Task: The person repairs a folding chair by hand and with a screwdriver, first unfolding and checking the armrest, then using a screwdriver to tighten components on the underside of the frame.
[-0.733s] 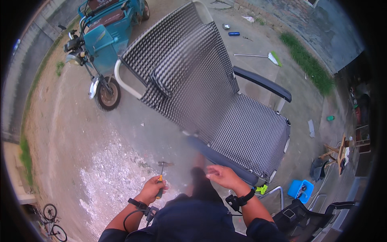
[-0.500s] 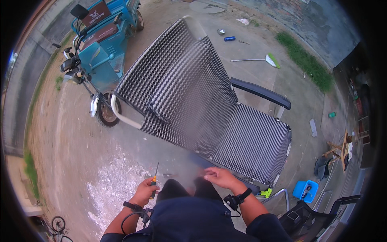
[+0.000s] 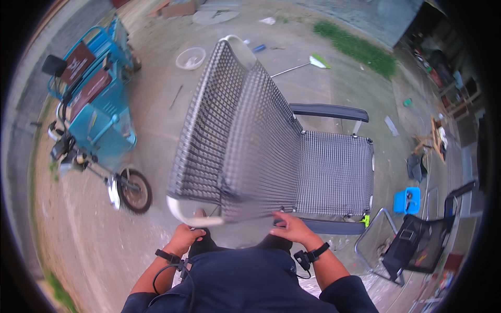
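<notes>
A lounge chair (image 3: 334, 169) in black-and-white woven fabric stands before me, its backrest leaning left with a padded headrest (image 3: 245, 135) on it. My left hand (image 3: 187, 237) is closed beside the white tube frame (image 3: 190, 218) at the backrest's top corner. The screwdriver with the yellow and black handle, plain in that hand earlier, is now hardly visible. My right hand (image 3: 293, 230) has its fingers apart at the rear end of the near armrest (image 3: 331, 227); whether they press on it I cannot tell. The far armrest (image 3: 331, 111) is dark and padded.
A blue cargo tricycle (image 3: 107, 122) stands at left. To the right are a black mesh chair (image 3: 417, 240), a blue basket (image 3: 407, 201) and a bright green object (image 3: 366, 220) partly behind the armrest. A broom (image 3: 317, 61) and a whitish basin (image 3: 191, 58) lie beyond.
The view has swung, with the tricycle shifting left and down. The backrest's top corner is now close to my left hand, and my right fingers are at the near armrest. The screwdriver has dropped from clear sight.
</notes>
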The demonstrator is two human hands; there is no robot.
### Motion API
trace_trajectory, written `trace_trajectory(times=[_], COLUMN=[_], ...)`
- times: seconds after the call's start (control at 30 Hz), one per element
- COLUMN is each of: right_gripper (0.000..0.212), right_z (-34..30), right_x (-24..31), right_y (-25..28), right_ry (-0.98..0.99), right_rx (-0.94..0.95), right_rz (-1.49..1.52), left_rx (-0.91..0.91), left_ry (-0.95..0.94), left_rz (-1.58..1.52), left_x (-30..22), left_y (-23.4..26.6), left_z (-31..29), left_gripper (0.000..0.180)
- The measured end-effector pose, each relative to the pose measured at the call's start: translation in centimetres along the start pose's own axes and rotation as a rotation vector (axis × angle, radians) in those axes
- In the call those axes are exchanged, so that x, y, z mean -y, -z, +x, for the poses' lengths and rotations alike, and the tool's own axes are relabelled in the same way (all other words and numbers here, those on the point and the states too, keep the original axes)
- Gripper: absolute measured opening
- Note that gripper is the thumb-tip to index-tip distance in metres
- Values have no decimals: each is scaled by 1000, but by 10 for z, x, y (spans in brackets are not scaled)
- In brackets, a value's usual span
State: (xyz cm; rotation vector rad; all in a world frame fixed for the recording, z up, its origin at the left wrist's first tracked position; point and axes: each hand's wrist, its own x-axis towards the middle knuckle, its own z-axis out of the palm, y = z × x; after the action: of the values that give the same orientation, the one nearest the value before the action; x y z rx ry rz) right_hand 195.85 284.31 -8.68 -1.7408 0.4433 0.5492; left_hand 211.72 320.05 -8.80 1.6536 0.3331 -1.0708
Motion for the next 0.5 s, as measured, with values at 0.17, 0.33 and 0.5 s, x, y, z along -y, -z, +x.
trace_trajectory(times=[0.17,0.33,0.5], right_gripper=[94,90,77], right_z=[1,13,36], right_x=[-12,15,8], right_y=[-60,-110,-133], right_ry=[-143,-195,-158], right_rx=[-381,-630,-919], right_rz=[10,154,103], left_rx=[128,251,299], left_ry=[-162,-219,-192], left_rz=[387,537,446], left_x=[-60,-102,-142], left_y=[72,120,106], left_z=[35,67,89], left_gripper=[42,47,38])
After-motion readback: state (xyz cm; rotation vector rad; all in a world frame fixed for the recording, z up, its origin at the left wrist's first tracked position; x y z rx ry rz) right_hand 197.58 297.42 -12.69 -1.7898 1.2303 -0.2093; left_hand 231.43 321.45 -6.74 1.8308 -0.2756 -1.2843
